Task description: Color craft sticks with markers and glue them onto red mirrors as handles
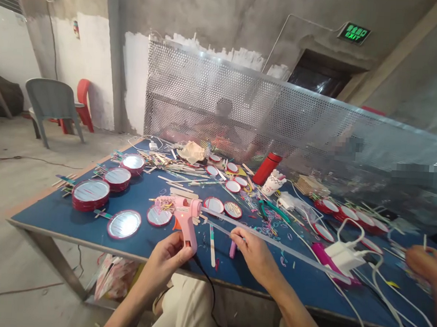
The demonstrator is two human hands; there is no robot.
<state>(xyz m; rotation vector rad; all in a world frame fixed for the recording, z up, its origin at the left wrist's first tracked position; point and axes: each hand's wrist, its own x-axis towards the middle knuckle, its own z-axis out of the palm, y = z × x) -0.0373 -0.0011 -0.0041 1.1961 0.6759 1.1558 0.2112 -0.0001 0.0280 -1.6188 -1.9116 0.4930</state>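
Observation:
My left hand [171, 258] is wrapped round the lower handle of a pink hot glue gun [185, 213]. Its nozzle points left above the table, and a black cord hangs from the grip. A long translucent glue stick [273, 242] runs from the back of the gun down to the right. My right hand [252, 255] is closed in a pinch on a second thin translucent glue stick [217, 228], just below the long one. Under the hands lie a craft stick [212, 246] with a teal end and a small purple piece [232, 249].
Several round red-rimmed pieces [91, 194] stand on the blue table [54, 221]. Loose sticks, coloured bands, a red bottle [267, 168], a paper cup [273, 182] and white chargers [343, 253] with cables lie around. Another person's hand [425, 264] is at the right.

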